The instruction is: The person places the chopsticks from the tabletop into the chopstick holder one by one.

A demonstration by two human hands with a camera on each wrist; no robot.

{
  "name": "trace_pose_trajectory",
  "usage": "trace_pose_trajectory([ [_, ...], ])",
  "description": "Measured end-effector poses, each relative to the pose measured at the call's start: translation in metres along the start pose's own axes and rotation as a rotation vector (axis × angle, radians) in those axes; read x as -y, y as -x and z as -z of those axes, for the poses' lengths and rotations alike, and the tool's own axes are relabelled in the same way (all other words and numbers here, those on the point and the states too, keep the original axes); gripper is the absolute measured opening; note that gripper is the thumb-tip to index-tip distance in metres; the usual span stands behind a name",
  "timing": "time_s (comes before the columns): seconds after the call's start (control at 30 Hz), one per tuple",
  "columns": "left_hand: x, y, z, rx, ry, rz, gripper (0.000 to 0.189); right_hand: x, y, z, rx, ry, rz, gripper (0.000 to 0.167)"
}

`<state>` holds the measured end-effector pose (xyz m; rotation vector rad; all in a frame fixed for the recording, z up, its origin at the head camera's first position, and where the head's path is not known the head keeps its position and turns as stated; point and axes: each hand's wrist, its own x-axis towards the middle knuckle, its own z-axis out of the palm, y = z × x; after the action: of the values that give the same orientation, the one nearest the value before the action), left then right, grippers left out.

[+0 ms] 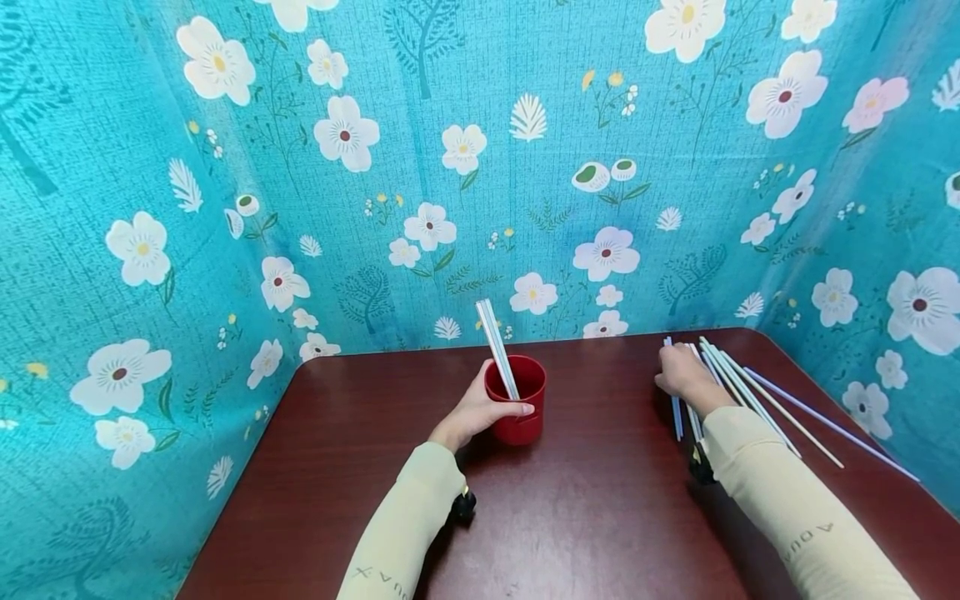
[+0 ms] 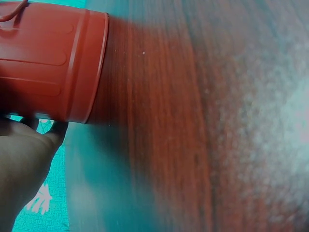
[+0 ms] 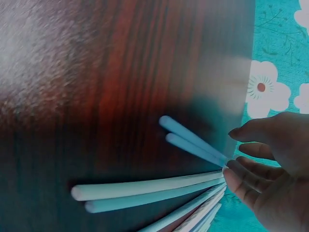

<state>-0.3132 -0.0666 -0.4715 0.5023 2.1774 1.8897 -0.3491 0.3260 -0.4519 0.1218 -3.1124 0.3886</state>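
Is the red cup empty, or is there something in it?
Not empty: a few pale sticks poke up out of the red cup. Whether anything else lies lower down, I cannot tell.

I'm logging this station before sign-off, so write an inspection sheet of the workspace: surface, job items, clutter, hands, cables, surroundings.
Surface: glossy reddish-brown wood-grain table.
Job items: roughly upright red cylindrical cup, slender pale sticks leaning inside; slender round pastel loose sticks at the table's right side.
Clutter: nothing seen.
Left hand: grips the cup.
Right hand: at the loose sticks; grip unclear.
Cables: nothing seen.
Surroundings: turquoise floral fabric hanging behind the table and along both sides.
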Motion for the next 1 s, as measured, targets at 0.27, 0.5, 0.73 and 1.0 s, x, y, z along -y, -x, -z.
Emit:
trace_pose_trajectory([
  [0.27, -0.002, 0.000, 0.000, 0.000, -0.007, 0.003, 0.084, -0.004, -0.001, -0.004, 0.053, -0.025, -0.048, 0.015],
  [0.5, -0.001, 0.001, 0.000, -0.008, -0.008, 0.012, 0.083, 0.001, -0.002, -0.006, 0.078, -0.058, -0.046, 0.016],
  [0.73, 0.000, 0.001, 0.001, -0.007, -0.008, 0.008, 0.084, 0.007, -0.001, -0.005, 0.087, -0.069, -0.066, 0.014],
  [1.0, 0.000, 0.000, 0.001, -0.002, -0.006, 0.008, 0.084, 0.017, 0.001, -0.003, 0.126, -0.123, -0.116, 0.016],
])
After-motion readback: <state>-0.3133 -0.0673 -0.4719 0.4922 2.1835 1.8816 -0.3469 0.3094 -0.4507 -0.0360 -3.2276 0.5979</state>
